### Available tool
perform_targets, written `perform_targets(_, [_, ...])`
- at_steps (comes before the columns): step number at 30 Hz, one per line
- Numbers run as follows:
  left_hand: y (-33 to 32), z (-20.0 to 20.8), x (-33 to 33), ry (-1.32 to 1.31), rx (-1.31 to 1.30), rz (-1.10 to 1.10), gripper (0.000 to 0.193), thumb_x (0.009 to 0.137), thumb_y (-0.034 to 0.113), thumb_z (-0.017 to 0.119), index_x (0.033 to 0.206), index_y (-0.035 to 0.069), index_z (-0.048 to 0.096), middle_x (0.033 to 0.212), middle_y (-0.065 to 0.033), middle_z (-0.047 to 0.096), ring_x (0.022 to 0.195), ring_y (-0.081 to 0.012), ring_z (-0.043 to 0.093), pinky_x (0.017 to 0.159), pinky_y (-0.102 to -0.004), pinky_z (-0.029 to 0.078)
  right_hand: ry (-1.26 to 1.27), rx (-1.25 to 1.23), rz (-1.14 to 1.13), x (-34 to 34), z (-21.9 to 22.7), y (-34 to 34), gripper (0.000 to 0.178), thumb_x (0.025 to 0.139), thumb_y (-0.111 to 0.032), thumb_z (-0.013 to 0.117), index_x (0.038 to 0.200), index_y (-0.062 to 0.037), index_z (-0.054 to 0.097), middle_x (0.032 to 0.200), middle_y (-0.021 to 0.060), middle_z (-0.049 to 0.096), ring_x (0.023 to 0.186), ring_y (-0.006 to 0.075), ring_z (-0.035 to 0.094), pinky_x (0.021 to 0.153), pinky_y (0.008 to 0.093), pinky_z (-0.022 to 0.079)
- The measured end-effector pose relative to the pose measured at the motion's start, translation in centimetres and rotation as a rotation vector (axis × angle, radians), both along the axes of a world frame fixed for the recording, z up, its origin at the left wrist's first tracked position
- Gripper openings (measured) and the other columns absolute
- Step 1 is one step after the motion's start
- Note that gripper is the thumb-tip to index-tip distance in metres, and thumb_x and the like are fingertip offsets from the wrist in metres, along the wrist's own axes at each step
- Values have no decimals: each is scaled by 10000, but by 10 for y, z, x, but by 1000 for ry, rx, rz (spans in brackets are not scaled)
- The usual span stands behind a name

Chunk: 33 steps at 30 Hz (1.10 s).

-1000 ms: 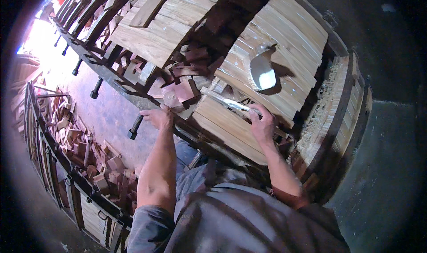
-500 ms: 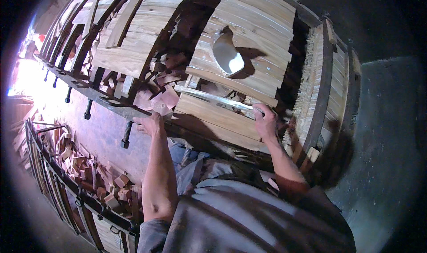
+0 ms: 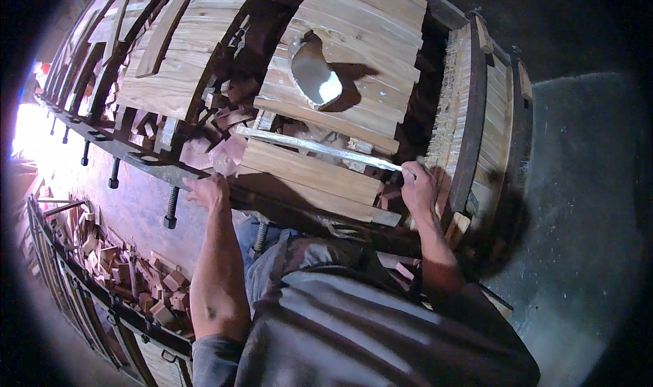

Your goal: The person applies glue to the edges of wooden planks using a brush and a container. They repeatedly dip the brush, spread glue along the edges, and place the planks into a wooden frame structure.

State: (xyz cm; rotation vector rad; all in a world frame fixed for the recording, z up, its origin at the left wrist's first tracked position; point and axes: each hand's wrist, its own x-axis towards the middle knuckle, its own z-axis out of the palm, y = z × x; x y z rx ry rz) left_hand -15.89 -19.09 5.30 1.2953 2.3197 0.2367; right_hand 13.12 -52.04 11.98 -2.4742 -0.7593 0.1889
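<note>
My right hand (image 3: 418, 186) is closed on the right end of a long, thin, pale wooden strip (image 3: 320, 147). The strip lies slanted across a gap between glued planks, its far end by some wood blocks. My left hand (image 3: 207, 190) rests on the edge of a dark metal clamp rail (image 3: 149, 168), fingers spread and holding nothing. Beyond the strip lies a panel of joined planks (image 3: 367, 40). A curved, pale open container (image 3: 316, 77) stands on that panel. Nearer to me are loose planks (image 3: 306, 176) in the clamp frame.
Clamp bolts (image 3: 170, 210) stick out below the rail. Wood offcuts (image 3: 163, 298) are heaped at lower left beside another clamp rack (image 3: 95, 285). More plank panels (image 3: 183, 54) lie at far left. A stack of boards (image 3: 449, 108) stands at right before a grey wall (image 3: 578, 183).
My view has shifted, so the bench sits farther left in it. My right hand has moved rightward relative to the planks, and more of the strip shows. My left hand stays at the rail.
</note>
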Motion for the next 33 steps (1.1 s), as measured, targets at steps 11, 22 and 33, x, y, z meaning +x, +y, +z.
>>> perform_targets(11, [4,-4,1,85,-78,-44,891,727,202,754,1469,87,274,1278,-349,382,1122,-484,533,933,-488,479,-85,28,129,-19,9,36,87,848,-69,598,930,-96,595,838,164,599,839,399,589,676,497,457])
perform_targets(22, [3,4,2,84,-46,-67,871,721,206,783,1436,54,309,1270,-350,394,1136,-498,501,944,-498,451,-50,103,336,-61,1,162,71,861,-107,595,916,-67,616,840,168,635,799,388,616,671,473,473])
perform_targets(33, [4,12,3,18,16,-24,791,677,140,738,1376,40,383,1245,-315,383,1138,-473,472,978,-485,418,-1,158,552,-102,-18,272,95,862,-133,594,923,-67,621,852,173,663,800,390,632,679,481,477])
